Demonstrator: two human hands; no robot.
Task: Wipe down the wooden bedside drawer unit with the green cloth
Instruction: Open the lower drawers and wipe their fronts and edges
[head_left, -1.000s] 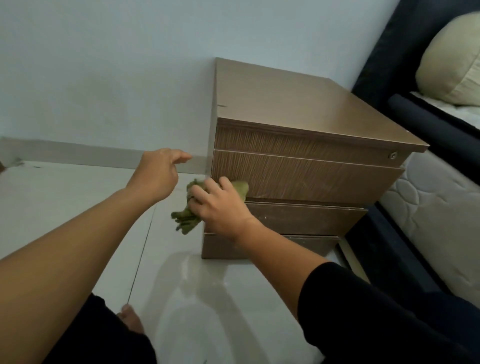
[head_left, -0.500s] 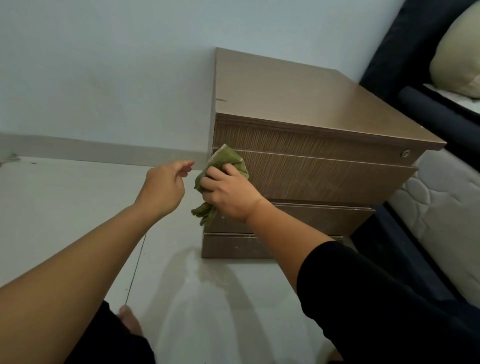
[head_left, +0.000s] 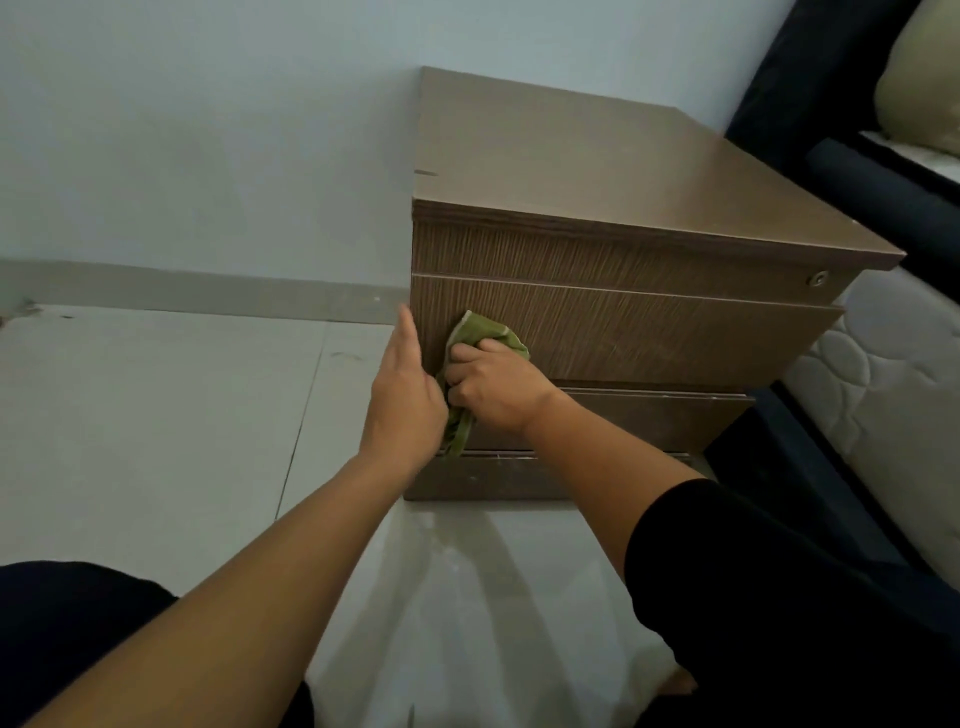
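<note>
Now right hand (head_left: 493, 387) fingers grip the green cloth (head_left: 485, 332) against the shut drawer (head_left: 649, 338); left hand (head_left: 402, 400) open.

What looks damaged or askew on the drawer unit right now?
The top has a small dark notch at its left edge. The lower drawer front carries pale scuffs, and its top edge sits slightly uneven.
</note>
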